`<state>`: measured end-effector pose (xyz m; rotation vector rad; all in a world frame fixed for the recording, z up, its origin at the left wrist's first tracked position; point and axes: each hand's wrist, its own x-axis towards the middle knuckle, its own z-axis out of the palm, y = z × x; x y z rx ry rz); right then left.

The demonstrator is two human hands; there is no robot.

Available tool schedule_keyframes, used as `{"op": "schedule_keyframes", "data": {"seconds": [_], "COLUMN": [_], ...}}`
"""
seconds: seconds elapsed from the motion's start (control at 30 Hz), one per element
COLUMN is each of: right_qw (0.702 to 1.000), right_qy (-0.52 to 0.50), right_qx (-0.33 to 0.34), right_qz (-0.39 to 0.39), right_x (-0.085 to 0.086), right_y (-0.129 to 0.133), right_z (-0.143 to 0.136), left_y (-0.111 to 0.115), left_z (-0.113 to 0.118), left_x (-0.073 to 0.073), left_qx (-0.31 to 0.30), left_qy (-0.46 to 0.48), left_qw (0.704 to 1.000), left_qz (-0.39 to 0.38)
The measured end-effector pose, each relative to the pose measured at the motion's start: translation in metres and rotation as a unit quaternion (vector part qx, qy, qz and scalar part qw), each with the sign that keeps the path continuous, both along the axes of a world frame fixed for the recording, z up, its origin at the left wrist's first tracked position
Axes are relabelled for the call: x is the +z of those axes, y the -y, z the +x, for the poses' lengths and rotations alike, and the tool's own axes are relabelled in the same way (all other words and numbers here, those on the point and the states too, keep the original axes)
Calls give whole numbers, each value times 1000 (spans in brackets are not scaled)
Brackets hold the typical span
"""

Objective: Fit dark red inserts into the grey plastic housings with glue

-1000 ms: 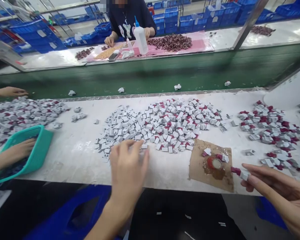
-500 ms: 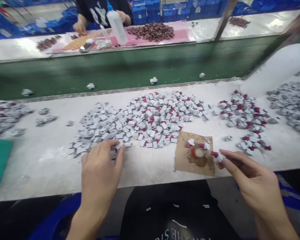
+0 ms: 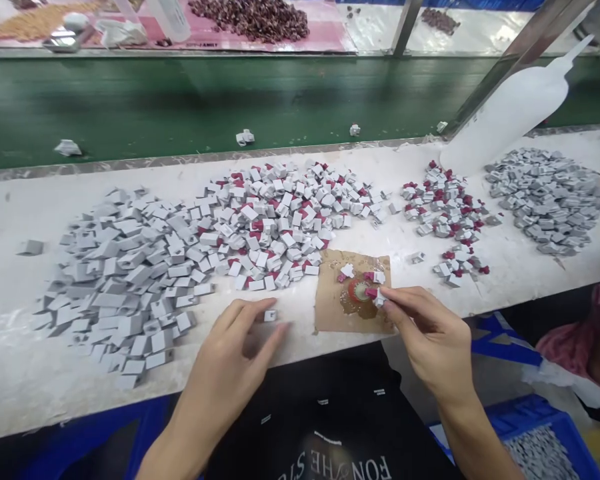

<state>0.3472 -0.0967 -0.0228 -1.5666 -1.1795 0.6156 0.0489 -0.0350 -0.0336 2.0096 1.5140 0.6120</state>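
Note:
My left hand point(image 3: 230, 353) is open on the white table, thumb and index finger apart. A single small grey plastic block point(image 3: 270, 315) lies between those fingertips. In a pinch, my right hand point(image 3: 433, 340) holds a small grey and maroon plastic piece point(image 3: 379, 300), its maroon end over the round red-rimmed dish point(image 3: 361, 291). That dish sits on a wet, stained cardboard square point(image 3: 330, 313). Two similar grey and maroon pieces rest on the cardboard behind it, one being this piece point(image 3: 347, 271).
Loose grey blocks point(image 3: 130, 267) spread on the left, merging with a grey and maroon heap point(image 3: 275, 220). Further right are another mixed pile point(image 3: 445, 200), a white squeeze bottle point(image 3: 510, 113) and flat grey parts point(image 3: 545, 200). A green belt point(image 3: 180, 100) runs behind.
My left hand has left the grey heap and come right, with a single block at its fingertips. My right hand has brought its piece leftward over the dish. The view has tilted down.

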Motion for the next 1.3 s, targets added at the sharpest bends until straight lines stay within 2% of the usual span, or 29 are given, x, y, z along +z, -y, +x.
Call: {"op": "schedule_keyframes", "data": {"seconds": [0.1,0.23,0.4,0.5,0.6,0.7,0.83,0.97,1.1,1.2,1.3], "right_qw": [1000,1000,999,987,965,949,949,961,971,968,961], "right_qy": [-12,-16,-51,-160,-261,-315,-313,-273,-230,-229,-205], "right_qx": [3,19,19,27,35,34,30,42,64,104,180], "right_qz": [-1,3,1,7,-2,0,11,-10,-28,-26,-47], "right_x": [-2,-2,11,20,28,31,31,31,37,45,54], "right_y": [-2,-3,-9,-19,-30,-39,-43,-44,-48,-56,-85], "right_z": [0,2,8,8,3,-3,-5,-1,0,2,9], "left_y": [-3,-5,-15,-32,-47,-54,-58,-62,-64,-70,-90], "left_z": [-6,0,39,69,95,111,118,116,109,101,91], "left_x": [3,11,31,45,55,58,54,50,51,57,65], "left_qx": [-17,10,25,-19,-66,-86,-83,-95,-118,-129,-125], "left_qy": [15,90,242,323,399,439,460,454,430,398,331], "left_qw": [1000,995,961,932,888,859,844,844,858,883,922], "left_qz": [-11,-43,-129,-166,-219,-250,-264,-270,-255,-213,-159]}}
